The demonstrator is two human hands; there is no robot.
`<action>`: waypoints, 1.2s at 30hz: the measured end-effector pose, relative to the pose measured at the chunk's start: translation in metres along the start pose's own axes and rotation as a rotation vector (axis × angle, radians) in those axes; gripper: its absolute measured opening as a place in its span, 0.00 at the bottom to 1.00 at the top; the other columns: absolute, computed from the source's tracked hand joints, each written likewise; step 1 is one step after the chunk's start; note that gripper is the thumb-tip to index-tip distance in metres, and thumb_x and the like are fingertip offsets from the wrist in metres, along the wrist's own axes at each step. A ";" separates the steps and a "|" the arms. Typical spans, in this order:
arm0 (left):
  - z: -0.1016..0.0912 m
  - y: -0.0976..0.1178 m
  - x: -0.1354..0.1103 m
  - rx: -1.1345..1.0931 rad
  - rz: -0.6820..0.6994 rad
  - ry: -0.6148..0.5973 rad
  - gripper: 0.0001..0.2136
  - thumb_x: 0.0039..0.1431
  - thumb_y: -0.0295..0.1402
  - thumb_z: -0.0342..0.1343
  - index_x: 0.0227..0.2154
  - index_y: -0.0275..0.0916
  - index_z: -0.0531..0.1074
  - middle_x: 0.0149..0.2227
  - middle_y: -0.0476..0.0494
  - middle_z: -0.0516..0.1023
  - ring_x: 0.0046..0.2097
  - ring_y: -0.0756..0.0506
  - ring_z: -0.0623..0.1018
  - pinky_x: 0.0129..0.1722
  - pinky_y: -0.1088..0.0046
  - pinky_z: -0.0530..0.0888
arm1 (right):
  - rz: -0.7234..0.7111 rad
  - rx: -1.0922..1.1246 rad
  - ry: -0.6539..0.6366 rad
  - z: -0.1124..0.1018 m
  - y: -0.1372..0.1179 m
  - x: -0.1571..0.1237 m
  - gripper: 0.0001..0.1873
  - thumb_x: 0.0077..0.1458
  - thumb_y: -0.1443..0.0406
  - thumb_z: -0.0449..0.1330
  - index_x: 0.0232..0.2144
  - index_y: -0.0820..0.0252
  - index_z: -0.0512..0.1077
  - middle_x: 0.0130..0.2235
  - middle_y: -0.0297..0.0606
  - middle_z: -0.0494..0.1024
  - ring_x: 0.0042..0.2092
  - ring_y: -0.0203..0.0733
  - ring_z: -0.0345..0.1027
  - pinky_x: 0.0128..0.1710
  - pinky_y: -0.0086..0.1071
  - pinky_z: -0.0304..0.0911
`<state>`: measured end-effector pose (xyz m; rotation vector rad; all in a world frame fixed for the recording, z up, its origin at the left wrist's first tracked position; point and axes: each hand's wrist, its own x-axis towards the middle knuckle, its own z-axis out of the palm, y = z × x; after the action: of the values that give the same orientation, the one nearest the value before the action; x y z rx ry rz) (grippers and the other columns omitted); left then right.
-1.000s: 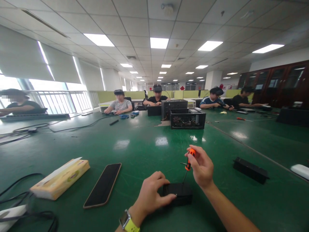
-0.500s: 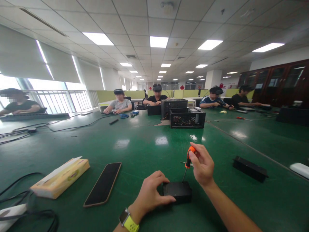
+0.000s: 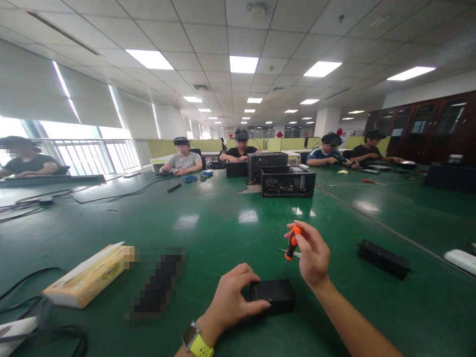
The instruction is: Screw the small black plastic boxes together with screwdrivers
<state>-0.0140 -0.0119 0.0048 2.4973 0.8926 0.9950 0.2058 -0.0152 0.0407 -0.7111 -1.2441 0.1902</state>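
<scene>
A small black box (image 3: 277, 296) lies on the green table in front of me. Wrapped around its left end, my left hand (image 3: 238, 292) grips it, thumb along the near side and fingers behind. My right hand (image 3: 312, 253) pinches the orange and black handle of a screwdriver (image 3: 291, 243). The screwdriver leans slightly, its thin shaft reaching down to the far top edge of the box; the exact tip contact is too small to make out. Just behind the screwdriver, a thin metal object (image 3: 296, 254) lies on the table, partly covered by the handle and my fingers.
To the left are a tissue pack (image 3: 89, 275), a pixelated dark phone (image 3: 158, 285) and black cables (image 3: 31, 292). A long black part (image 3: 385, 259) lies to the right. Farther off stand black metal cases (image 3: 288, 183). Several people sit around the table's far side.
My right hand's fingers have loosened and shifted on the screwdriver handle, which stays at the same spot on the box. My left hand and the box remain in place.
</scene>
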 end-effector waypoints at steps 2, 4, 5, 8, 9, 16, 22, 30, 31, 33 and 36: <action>0.000 0.000 0.000 -0.004 0.000 -0.003 0.17 0.46 0.44 0.70 0.34 0.37 0.78 0.33 0.44 0.75 0.35 0.44 0.76 0.35 0.72 0.72 | -0.020 -0.007 -0.001 0.000 0.001 0.000 0.12 0.61 0.66 0.56 0.46 0.56 0.73 0.43 0.42 0.76 0.38 0.42 0.73 0.35 0.38 0.72; 0.000 0.001 -0.001 -0.003 -0.003 -0.006 0.17 0.45 0.43 0.71 0.34 0.37 0.78 0.34 0.44 0.75 0.35 0.44 0.75 0.35 0.72 0.72 | -0.084 -0.079 0.017 0.000 0.001 0.002 0.11 0.57 0.66 0.61 0.44 0.56 0.75 0.42 0.41 0.73 0.38 0.41 0.71 0.35 0.36 0.71; 0.000 0.001 -0.001 -0.001 -0.004 -0.008 0.17 0.45 0.43 0.71 0.34 0.37 0.78 0.34 0.44 0.75 0.36 0.44 0.75 0.35 0.72 0.72 | -0.111 -0.114 0.026 -0.001 0.001 0.002 0.12 0.55 0.67 0.63 0.43 0.55 0.75 0.41 0.40 0.72 0.39 0.41 0.70 0.35 0.35 0.71; 0.000 0.000 -0.001 0.003 0.000 -0.009 0.18 0.46 0.44 0.70 0.34 0.37 0.78 0.34 0.44 0.75 0.36 0.44 0.75 0.35 0.72 0.71 | -0.091 -0.130 0.014 -0.001 0.000 0.003 0.14 0.59 0.67 0.59 0.47 0.54 0.75 0.42 0.40 0.72 0.38 0.40 0.70 0.33 0.34 0.70; 0.001 0.000 -0.002 0.003 0.003 -0.007 0.18 0.46 0.45 0.70 0.34 0.37 0.78 0.34 0.44 0.75 0.36 0.44 0.75 0.35 0.72 0.71 | -0.063 -0.108 0.001 -0.001 -0.001 0.002 0.14 0.61 0.67 0.56 0.48 0.54 0.75 0.42 0.40 0.73 0.38 0.40 0.71 0.34 0.34 0.70; 0.001 0.000 -0.002 0.004 0.002 -0.001 0.18 0.47 0.46 0.69 0.35 0.37 0.78 0.33 0.44 0.75 0.35 0.44 0.75 0.35 0.71 0.71 | -0.079 -0.093 0.009 -0.001 0.001 0.001 0.11 0.58 0.65 0.60 0.44 0.56 0.75 0.40 0.39 0.73 0.37 0.40 0.70 0.34 0.35 0.70; 0.001 -0.002 -0.002 0.008 -0.002 -0.008 0.18 0.47 0.46 0.69 0.35 0.37 0.78 0.34 0.44 0.75 0.35 0.44 0.75 0.35 0.72 0.71 | -0.060 -0.119 0.008 -0.002 -0.001 0.003 0.14 0.62 0.66 0.56 0.49 0.55 0.74 0.40 0.40 0.74 0.37 0.40 0.71 0.33 0.34 0.69; 0.000 0.000 -0.002 0.003 0.000 -0.002 0.18 0.46 0.45 0.70 0.35 0.37 0.78 0.34 0.44 0.75 0.35 0.44 0.75 0.34 0.72 0.71 | -0.112 -0.152 0.034 -0.002 0.000 0.005 0.10 0.56 0.66 0.62 0.42 0.55 0.77 0.39 0.39 0.72 0.36 0.40 0.69 0.32 0.34 0.68; 0.000 0.000 -0.002 0.004 -0.001 -0.001 0.18 0.46 0.46 0.70 0.35 0.38 0.78 0.33 0.44 0.75 0.35 0.44 0.75 0.34 0.72 0.71 | -0.102 -0.147 0.032 -0.003 0.000 0.005 0.11 0.57 0.66 0.60 0.43 0.55 0.77 0.39 0.39 0.72 0.36 0.40 0.69 0.32 0.34 0.68; 0.000 0.000 -0.002 0.007 -0.001 0.001 0.18 0.46 0.46 0.69 0.35 0.38 0.78 0.33 0.44 0.75 0.35 0.44 0.75 0.34 0.73 0.71 | -0.069 -0.094 0.018 -0.003 -0.002 0.005 0.13 0.61 0.67 0.55 0.46 0.55 0.76 0.39 0.39 0.75 0.36 0.40 0.71 0.33 0.35 0.69; 0.000 0.000 -0.002 0.010 -0.003 0.001 0.18 0.46 0.46 0.69 0.34 0.38 0.78 0.34 0.44 0.75 0.35 0.44 0.75 0.34 0.73 0.71 | -0.053 -0.043 0.001 -0.005 -0.003 0.005 0.15 0.64 0.66 0.49 0.44 0.55 0.76 0.40 0.39 0.77 0.38 0.42 0.73 0.38 0.38 0.69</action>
<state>-0.0150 -0.0130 0.0033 2.5030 0.9037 0.9939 0.2107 -0.0172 0.0457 -0.7148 -1.2682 0.1198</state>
